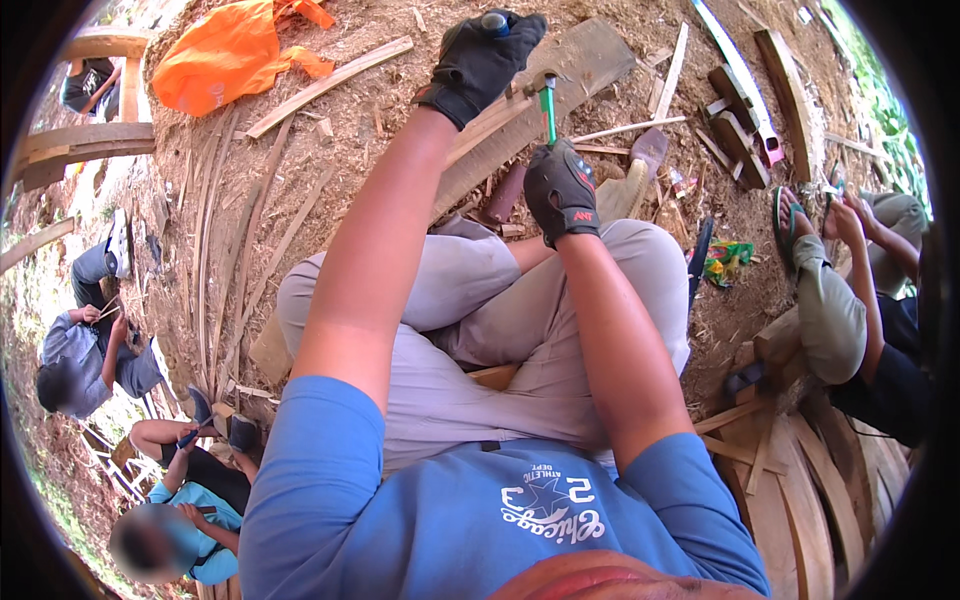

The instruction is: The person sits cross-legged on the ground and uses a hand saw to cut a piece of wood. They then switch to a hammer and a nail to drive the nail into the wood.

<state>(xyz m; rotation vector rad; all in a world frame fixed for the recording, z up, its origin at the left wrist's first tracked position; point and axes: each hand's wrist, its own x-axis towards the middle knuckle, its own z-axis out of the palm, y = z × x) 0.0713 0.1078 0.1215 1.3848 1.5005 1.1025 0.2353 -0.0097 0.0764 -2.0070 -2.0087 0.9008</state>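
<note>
My left hand [482,62], in a black glove, is reached out far ahead and closed around a tool whose rounded blue handle end [494,24] sticks up. The rest of that tool is hidden by the hand. My right hand [562,192], gloved too, is closed on a green-handled tool [548,108] with a metal head set crosswise, hammer-like. This head is over a broad wooden plank [590,62] that slants from beside my legs toward the far side. A narrower wood strip [480,134] lies along the plank, partly behind my left forearm.
Wood shavings and thin strips [330,86] cover the ground. An orange bag [220,58] lies far left, a handsaw [745,80] beside wooden blocks [738,130] far right. People sit at left and right; one's sandalled foot [795,225] is near the blocks. Boards [800,490] lie near right.
</note>
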